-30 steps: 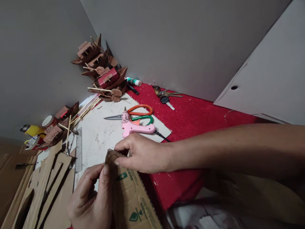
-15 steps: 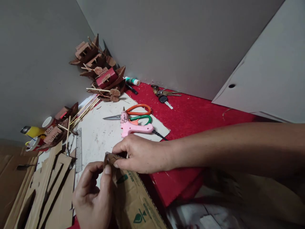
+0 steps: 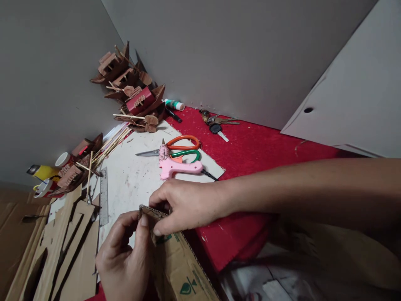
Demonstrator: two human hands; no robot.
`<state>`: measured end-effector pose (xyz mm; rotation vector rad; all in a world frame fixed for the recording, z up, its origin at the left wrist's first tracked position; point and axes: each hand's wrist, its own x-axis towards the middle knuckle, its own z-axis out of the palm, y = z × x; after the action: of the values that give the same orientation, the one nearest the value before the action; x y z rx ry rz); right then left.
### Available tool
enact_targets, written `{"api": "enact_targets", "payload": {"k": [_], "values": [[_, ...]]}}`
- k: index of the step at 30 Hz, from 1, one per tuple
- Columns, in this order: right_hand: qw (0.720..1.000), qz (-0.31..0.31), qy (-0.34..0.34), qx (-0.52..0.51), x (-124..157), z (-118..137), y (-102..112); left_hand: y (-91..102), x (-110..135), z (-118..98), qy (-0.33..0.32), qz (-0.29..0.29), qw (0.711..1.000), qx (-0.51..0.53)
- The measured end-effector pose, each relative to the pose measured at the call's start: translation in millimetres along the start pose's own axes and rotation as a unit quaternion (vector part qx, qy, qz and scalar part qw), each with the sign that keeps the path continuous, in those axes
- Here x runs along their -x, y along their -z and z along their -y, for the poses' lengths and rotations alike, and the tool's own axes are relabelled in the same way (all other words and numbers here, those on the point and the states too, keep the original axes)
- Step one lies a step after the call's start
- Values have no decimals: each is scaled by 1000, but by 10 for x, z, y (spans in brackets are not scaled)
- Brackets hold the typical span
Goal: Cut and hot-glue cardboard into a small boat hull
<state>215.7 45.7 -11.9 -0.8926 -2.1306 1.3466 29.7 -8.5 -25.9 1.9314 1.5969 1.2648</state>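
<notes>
A long brown cardboard piece with green print slants up from the bottom edge, its pointed corner between my hands. My left hand pinches that corner, thumb on the near face and fingers behind. At the upper edge, my right hand grips the cardboard too, its thumb lying over the front and its fingers behind. Just beyond the right hand lies a pink glue gun, resting across scissors with one orange and one green handle. Both lie on a white board.
Several small cardboard boats crowd the back corner. Wooden sticks, a ruler and cut cardboard strips lie at left, near a yellow bottle. Keys rest on the red cloth by the grey wall.
My right thumb has slid slightly down the cardboard's face. The cardboard corner sits a little lower in view. Both hands keep their grip.
</notes>
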Motion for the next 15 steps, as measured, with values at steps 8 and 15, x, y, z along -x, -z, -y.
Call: {"api": "enact_targets", "payload": {"k": [8, 15], "values": [[990, -86, 30, 111, 61, 47, 3, 20, -20, 2, 18, -20, 1000, 6], [973, -132, 120, 145, 53, -46, -62, -5, 2, 8, 4, -31, 999, -3]]}}
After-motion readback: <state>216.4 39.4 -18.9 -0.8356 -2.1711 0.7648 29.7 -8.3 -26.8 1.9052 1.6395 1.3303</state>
